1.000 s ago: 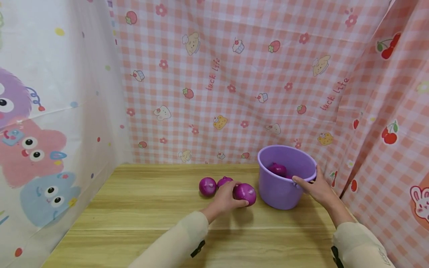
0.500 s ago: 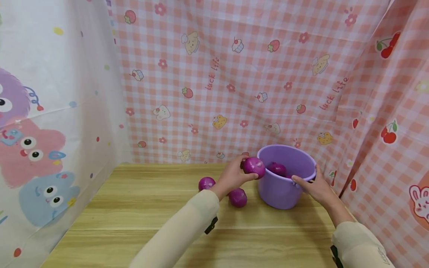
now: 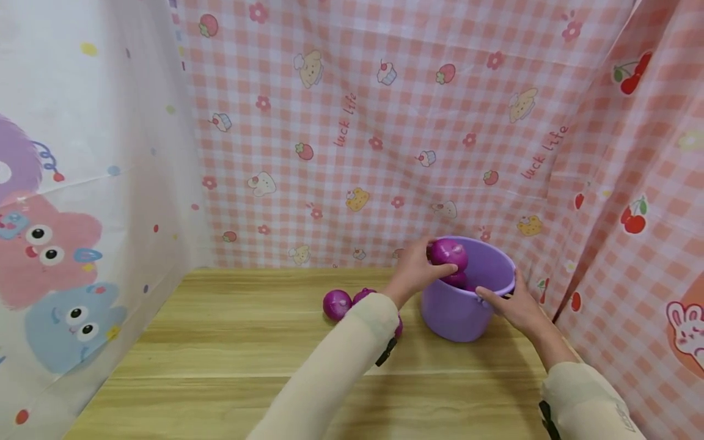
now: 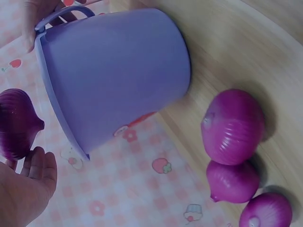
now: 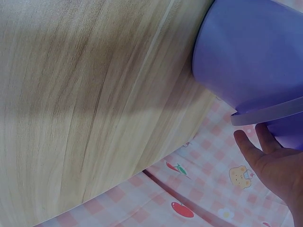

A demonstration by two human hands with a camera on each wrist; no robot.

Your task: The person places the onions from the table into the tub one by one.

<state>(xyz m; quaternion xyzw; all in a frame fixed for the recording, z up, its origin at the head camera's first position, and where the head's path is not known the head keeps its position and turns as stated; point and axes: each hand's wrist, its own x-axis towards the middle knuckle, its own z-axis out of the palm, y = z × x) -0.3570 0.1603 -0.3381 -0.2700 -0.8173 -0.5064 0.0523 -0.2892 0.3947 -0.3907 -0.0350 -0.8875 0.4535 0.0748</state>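
- Left hand (image 3: pixel 412 272): fingers and thumb curled round a purple onion (image 3: pixel 448 253), held above the mouth of the purple bucket (image 3: pixel 456 318)
- Right hand (image 3: pixel 519 308): thumb over bucket rim, fingers outside
- Bucket upright on wooden table (image 3: pixel 220 366), onion (image 3: pixel 456 280) inside
- Three more onions (image 4: pixel 234 126) clustered left of it

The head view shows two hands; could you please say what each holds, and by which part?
The left hand grips a purple onion by its side; the right hand holds the purple bucket by the right of its rim.
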